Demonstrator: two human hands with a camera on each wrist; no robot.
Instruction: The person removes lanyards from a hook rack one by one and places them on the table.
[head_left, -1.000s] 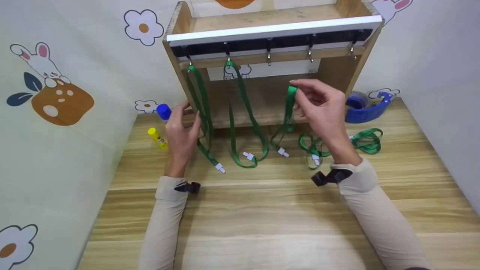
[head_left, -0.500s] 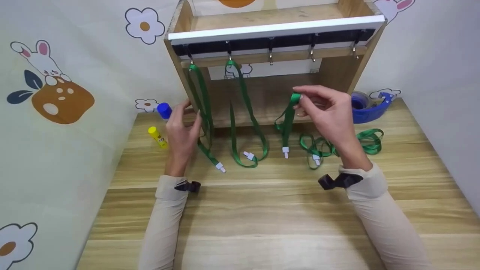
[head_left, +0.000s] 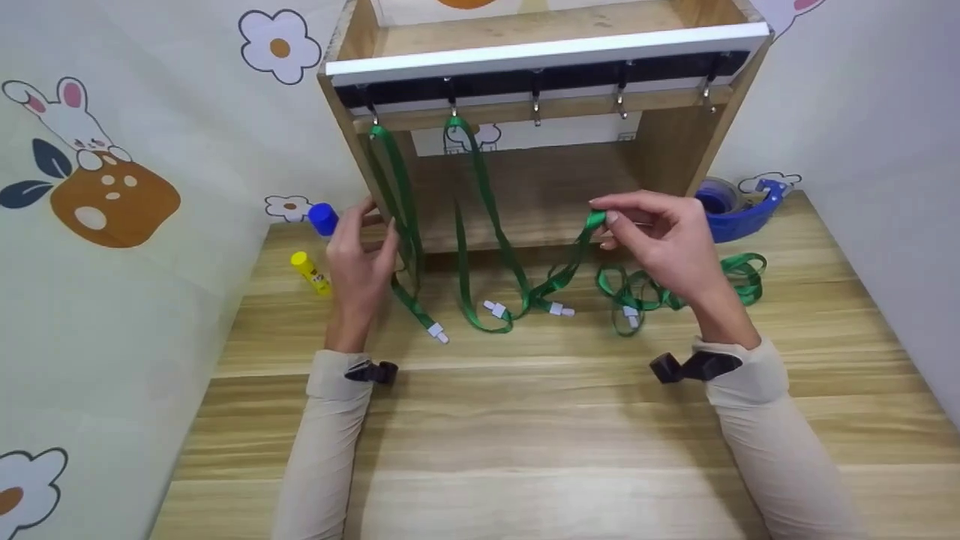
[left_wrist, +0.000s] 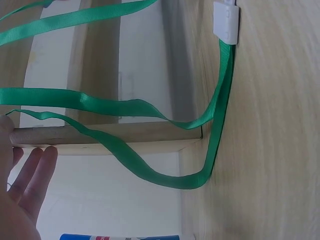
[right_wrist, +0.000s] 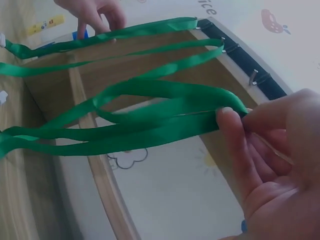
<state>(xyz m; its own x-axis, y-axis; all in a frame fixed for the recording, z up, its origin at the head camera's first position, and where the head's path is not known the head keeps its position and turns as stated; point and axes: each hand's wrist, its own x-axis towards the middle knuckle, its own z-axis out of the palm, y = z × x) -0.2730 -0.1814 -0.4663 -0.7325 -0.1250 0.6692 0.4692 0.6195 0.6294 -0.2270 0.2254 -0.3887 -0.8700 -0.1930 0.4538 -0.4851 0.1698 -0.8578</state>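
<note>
My right hand (head_left: 667,236) pinches the folded top of a green lanyard (head_left: 574,259) between thumb and fingertips, below the row of hooks. That lanyard's white clip (head_left: 557,309) lies on the table close to the second hanging lanyard. Two other green lanyards hang from the rack's left hooks: the first lanyard (head_left: 405,202) at the far left and the second lanyard (head_left: 487,187) beside it. My left hand (head_left: 358,259) grips the left side panel of the wooden rack (head_left: 525,180), with fingers on its outer side (left_wrist: 40,175). The panel hides parts of those fingers.
Three metal hooks, such as the middle hook (head_left: 536,109), carry nothing. Coiled green lanyards (head_left: 637,292) lie at the right, near a blue tape dispenser (head_left: 739,221). A yellow glue stick (head_left: 311,272) and a blue-capped object (head_left: 323,219) stand left of the rack.
My right hand has come down and slightly right, still pinching the lanyard. Its clip swung upright, then came to lie further left. The left hand keeps its hold on the rack.
</note>
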